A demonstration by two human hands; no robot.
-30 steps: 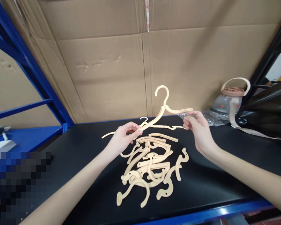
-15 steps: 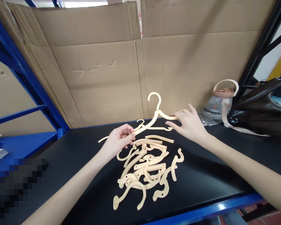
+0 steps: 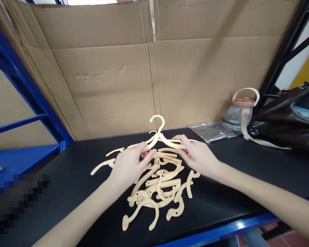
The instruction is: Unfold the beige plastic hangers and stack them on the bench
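A cream plastic hanger (image 3: 157,127) is held upright over a pile of loose cream hanger parts (image 3: 158,187) on the black shelf top (image 3: 234,185). My left hand (image 3: 128,164) pinches the hanger's left arm near the hook. My right hand (image 3: 198,156) grips its right arm, fingers wrapped round it. Both hands sit close to the hook's base. A second assembled hanger lies flat just behind, mostly hidden by the hands.
Cardboard sheets (image 3: 118,68) line the back. At the right stand a clear water bottle with a pink lid (image 3: 237,111), a crumpled plastic bag (image 3: 212,130) and a dark bag (image 3: 288,123). Blue rack beams (image 3: 28,89) run on the left; the shelf's blue front edge (image 3: 229,230) is near.
The hanger has come lower and nearer the pile. My right hand slid inward along its right arm and closed round it. My left hand moved up toward the hook.
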